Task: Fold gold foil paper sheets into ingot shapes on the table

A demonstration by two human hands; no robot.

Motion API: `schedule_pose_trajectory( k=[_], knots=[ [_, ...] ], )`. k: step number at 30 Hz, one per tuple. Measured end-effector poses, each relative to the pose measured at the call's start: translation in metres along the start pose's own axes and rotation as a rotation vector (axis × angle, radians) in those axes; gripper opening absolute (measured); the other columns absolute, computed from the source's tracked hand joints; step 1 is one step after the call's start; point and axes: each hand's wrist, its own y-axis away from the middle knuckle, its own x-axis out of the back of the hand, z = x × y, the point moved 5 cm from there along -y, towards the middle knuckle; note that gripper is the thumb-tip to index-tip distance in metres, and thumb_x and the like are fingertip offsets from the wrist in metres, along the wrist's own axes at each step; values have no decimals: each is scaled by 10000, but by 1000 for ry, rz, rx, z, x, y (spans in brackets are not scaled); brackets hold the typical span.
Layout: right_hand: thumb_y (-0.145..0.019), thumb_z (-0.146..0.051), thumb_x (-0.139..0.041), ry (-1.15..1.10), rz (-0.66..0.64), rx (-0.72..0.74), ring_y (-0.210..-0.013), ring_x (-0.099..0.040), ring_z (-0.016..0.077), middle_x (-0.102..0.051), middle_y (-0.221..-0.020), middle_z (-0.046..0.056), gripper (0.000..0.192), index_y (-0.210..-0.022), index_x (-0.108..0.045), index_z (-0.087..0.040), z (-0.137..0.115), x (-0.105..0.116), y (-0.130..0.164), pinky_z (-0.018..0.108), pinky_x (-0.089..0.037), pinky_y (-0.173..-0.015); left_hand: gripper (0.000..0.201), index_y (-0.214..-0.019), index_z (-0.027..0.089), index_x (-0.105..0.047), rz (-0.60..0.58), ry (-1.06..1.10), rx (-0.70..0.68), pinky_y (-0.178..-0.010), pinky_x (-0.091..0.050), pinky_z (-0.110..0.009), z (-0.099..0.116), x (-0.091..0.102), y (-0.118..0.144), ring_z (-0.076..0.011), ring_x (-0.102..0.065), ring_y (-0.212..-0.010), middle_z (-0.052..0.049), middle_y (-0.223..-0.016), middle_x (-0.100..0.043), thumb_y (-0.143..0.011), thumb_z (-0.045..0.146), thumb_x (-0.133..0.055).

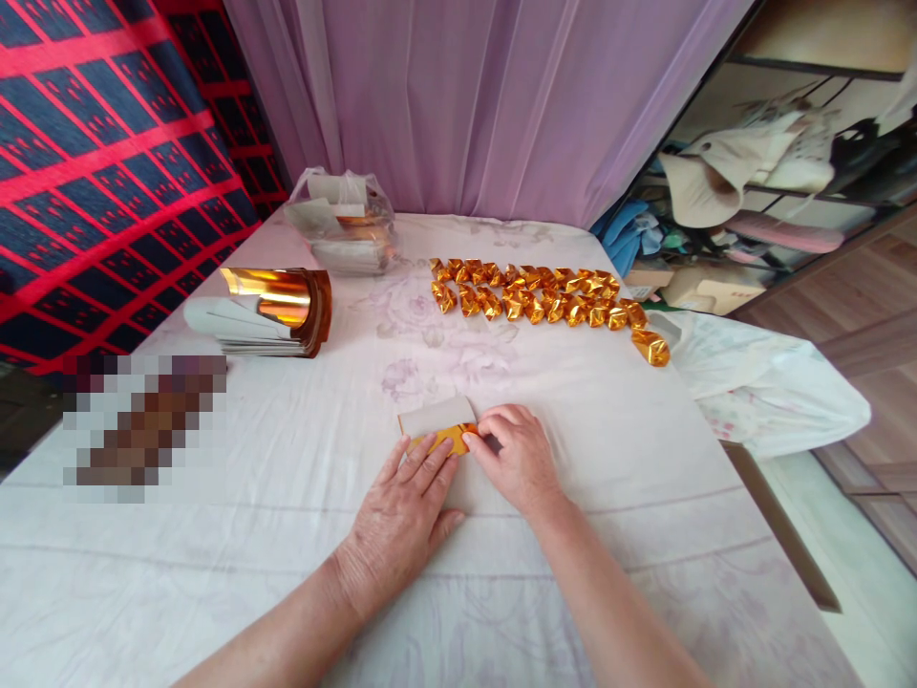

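Observation:
A gold foil paper sheet [438,420], white side up with a gold edge showing, lies flat on the white cloth-covered table [608,449] in front of me. My left hand [401,516] presses flat on its near left part, fingers spread over the gold edge. My right hand [520,454] pinches and presses the sheet's right end with its fingertips. Both hands touch the same sheet, side by side.
Several folded gold paper pieces [537,294] lie in rows at the back right. A curled stack of gold sheets [276,311] sits at the left, a plastic bag of paper [348,225] behind it. A purple curtain [487,96] hangs at the back, with cluttered shelves [780,182] to the right.

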Motion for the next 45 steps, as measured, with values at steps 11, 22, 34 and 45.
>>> schedule_pose_trajectory(
  k=[11, 22, 34, 45],
  knots=[
    [-861, -217, -623, -22, 13, -4, -852, -580, 206, -671, -824, 38, 170, -694, -594, -232, 0, 1, 0, 340, -429, -792, 620, -1440, 110, -449, -4, -39, -20, -1158, -346, -462, 11, -4, 4, -306, -390, -1420, -156, -1507, -463, -964, 509, -461],
    [-854, -208, -631, -21, 14, -1, -843, -583, 203, -671, -811, 34, 173, -688, -590, -233, 0, 1, 0, 331, -427, -786, 650, -1456, 133, -427, -26, 4, 10, -1156, -343, -453, 10, -7, 5, -312, -393, -1417, -140, -1519, -452, -943, 523, -508],
    [-850, -230, -623, -1, 30, -40, -892, -604, 243, -698, -910, 50, 91, -941, -622, -226, 2, 0, 1, 362, -444, -802, 631, -1434, 124, -468, -8, -57, 8, -1142, -353, -430, 11, -4, 4, -285, -437, -1387, -124, -1478, -509, -974, 553, -425],
    [-843, -223, -652, -12, 33, -32, -880, -594, 236, -685, -877, 35, 69, -867, -591, -241, 3, 1, 1, 355, -433, -785, 649, -1458, 90, -424, -14, -53, 12, -1135, -349, -428, 11, -3, 3, -289, -443, -1378, -150, -1473, -508, -978, 528, -414]
  ],
)
